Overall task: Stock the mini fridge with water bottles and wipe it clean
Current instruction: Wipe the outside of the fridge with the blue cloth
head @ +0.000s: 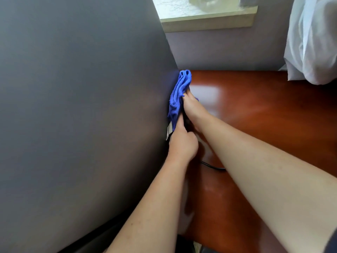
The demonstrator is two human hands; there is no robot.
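The fridge [82,106] fills my left, its side running away from me. My left hand [182,141] pinches the cloth's [177,95] near end; my right hand [193,106] — farther along — presses it flat against that side, above the counter [264,115].

Fridge [82,115] at left, on table [264,125]. Cloth [177,95] against fridge right side; both hands just near of cloth. Windowsill [207,17] far. Curtain [313,39] far right. Cable [213,166] on table.
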